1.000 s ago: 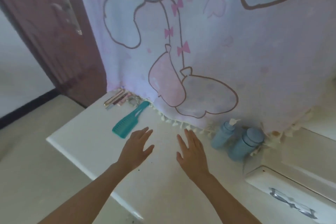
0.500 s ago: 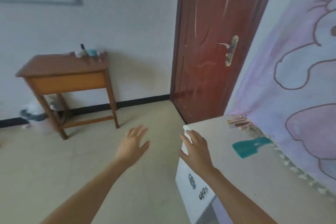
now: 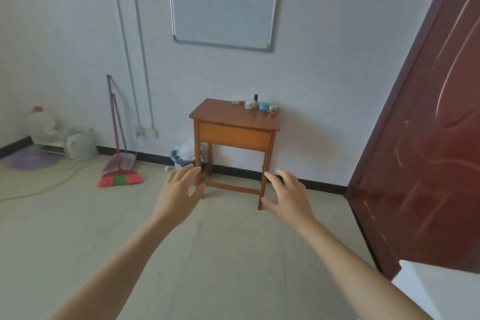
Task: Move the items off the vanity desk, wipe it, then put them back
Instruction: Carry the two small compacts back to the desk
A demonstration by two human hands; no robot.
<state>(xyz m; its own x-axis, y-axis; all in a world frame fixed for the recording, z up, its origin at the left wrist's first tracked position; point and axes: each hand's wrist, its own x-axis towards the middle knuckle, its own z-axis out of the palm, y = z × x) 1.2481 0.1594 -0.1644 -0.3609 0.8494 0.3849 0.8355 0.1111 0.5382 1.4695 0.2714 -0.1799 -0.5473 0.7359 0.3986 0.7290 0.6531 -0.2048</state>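
Observation:
A small brown wooden table (image 3: 220, 118) stands against the far wall. On its back right corner sit several small jars and a bottle (image 3: 259, 105). My left hand (image 3: 179, 192) and my right hand (image 3: 288, 193) are stretched out in front of me over the floor, both empty with fingers spread, well short of the table. Only a white corner of the vanity desk (image 3: 441, 291) shows at the lower right; the comb and other items on it are out of view.
A dark red door (image 3: 428, 138) stands at the right. A whiteboard (image 3: 223, 2) hangs on the wall. A broom and dustpan (image 3: 119, 163) lean at the left, with a waste bin (image 3: 183, 154) beside the table and a cable on the floor.
The view has swung left from the vanity desk to the wooden table across the room. Both hands stay empty and have come off the desk top.

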